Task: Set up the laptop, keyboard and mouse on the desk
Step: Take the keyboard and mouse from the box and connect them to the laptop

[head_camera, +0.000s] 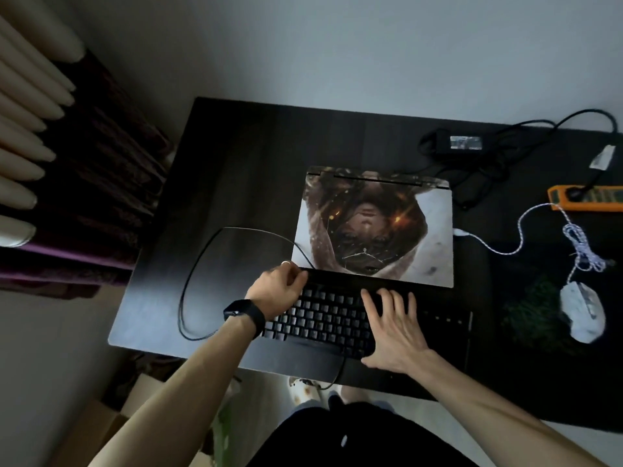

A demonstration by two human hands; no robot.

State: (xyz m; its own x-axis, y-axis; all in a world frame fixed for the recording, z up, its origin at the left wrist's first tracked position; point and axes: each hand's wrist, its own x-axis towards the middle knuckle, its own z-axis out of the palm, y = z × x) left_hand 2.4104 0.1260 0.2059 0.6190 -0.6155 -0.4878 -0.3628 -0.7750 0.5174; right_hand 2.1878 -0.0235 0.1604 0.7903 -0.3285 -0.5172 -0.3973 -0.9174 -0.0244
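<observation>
A person's left hand curls its fingers around the far left corner of a black keyboard on the dark tabletop, while the right hand lies flat, fingers spread, on the keys. Just beyond the fingers lies the closed laptop; the white mouse sits well to their right.

No legible text or labels.

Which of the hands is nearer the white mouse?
Right. The right hand rests on the keyboard, left of the mouse; the left hand is at the keyboard's far end.
</observation>
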